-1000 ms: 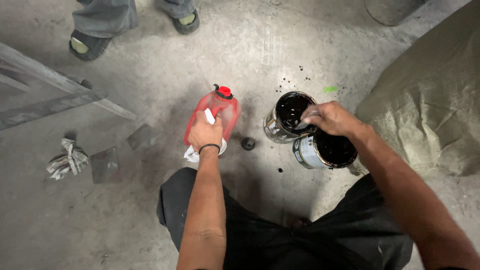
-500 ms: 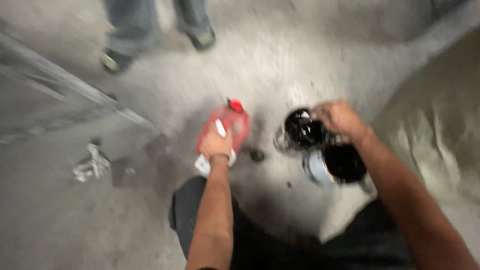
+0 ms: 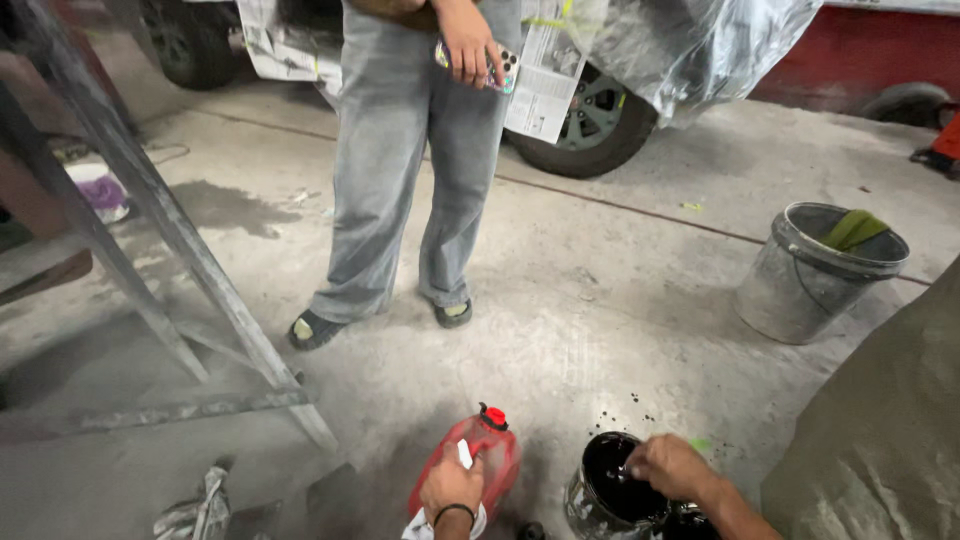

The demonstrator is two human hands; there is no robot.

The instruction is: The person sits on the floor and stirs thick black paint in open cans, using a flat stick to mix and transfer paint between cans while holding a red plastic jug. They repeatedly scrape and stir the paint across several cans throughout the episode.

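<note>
My view has tilted up from a second ago, pushing the work to six o'clock. My left hand (image 3: 452, 487) stays clamped on the red jug (image 3: 470, 462); my right hand (image 3: 672, 466) grips the black paint can's (image 3: 608, 482) rim.

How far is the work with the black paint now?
Done: the can of black paint stands open. In hand: the right hand is at its rim; the left hand rests on the red jug, red cap on. Left: nothing poured from the jug.
</note>
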